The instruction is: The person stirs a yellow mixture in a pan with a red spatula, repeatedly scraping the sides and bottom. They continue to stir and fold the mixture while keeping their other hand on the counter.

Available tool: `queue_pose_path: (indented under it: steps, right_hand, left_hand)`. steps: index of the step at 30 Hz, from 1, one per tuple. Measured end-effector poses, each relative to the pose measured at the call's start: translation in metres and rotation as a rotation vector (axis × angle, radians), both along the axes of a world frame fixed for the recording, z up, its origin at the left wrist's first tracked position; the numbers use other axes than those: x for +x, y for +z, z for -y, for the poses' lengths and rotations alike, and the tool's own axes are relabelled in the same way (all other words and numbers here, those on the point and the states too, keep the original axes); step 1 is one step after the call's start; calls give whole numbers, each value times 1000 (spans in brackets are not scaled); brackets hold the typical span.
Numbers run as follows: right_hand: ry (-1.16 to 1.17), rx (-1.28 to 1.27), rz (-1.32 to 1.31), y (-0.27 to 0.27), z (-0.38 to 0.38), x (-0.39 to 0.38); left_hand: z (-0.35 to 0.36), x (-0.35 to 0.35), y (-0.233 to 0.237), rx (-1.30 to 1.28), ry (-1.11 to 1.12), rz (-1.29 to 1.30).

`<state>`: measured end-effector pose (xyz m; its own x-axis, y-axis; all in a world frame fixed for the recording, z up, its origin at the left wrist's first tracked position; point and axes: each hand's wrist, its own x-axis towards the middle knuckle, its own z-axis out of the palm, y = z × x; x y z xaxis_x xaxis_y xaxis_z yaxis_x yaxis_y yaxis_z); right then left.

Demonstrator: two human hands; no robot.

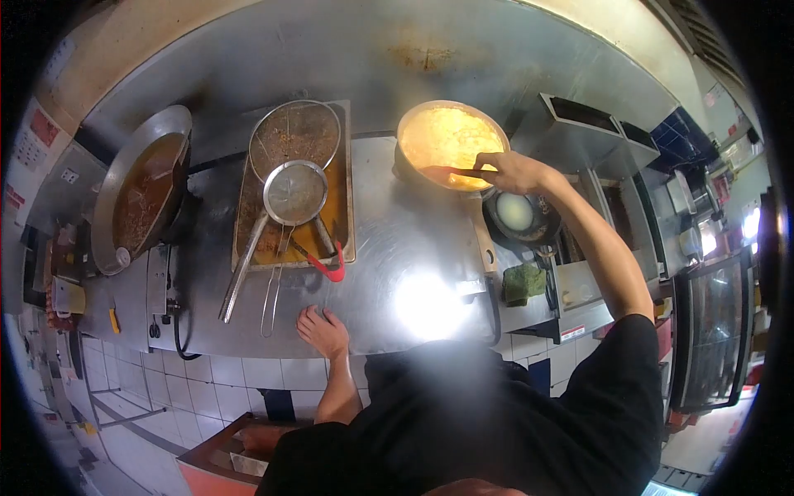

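Observation:
My right hand (514, 171) reaches over a light-coloured pan (402, 162) that is full of bright yellow food (447, 136). Its fingers are closed round the dark handle of a spatula (447, 172), whose reddish end dips into the food at the pan's near side. The pan's long handle (480, 236) points towards me. At the counter's front edge rests my left hand (323, 332), fingers apart and nothing in it. Just beyond it lie a wire-handled skimmer (273, 302) and a red-handled tool (333, 266).
Left of the pan, a metal tray (351, 190) of brown oily liquid carries a large round strainer (294, 132) and a smaller sieve (295, 194). A big wok (116, 194) of oil stands far left. On the right are a dark pan (538, 233) and a green cloth (524, 283).

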<state>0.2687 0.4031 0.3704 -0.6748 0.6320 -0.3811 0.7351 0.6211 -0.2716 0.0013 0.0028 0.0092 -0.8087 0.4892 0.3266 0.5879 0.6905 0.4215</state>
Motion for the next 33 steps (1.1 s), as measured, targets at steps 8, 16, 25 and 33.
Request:
queue_pose_path:
  steps: [8,16,25,33]
  right_hand:
    - [-48,56,-158,-59,-31,-30]
    - [-195,326,-90,-81,-46,-71]
    - [63,542,237,-70,-80,-35]
    - [134,385,385,7,-32,-15]
  left_hand:
    - [0,-1,-1,-1,-5,-21]
    - [-1,-1,-1,-10,-1,-28]
    - [0,-1,-3,-17,-6,-1]
    - [1,0,2,14,-23,-20]
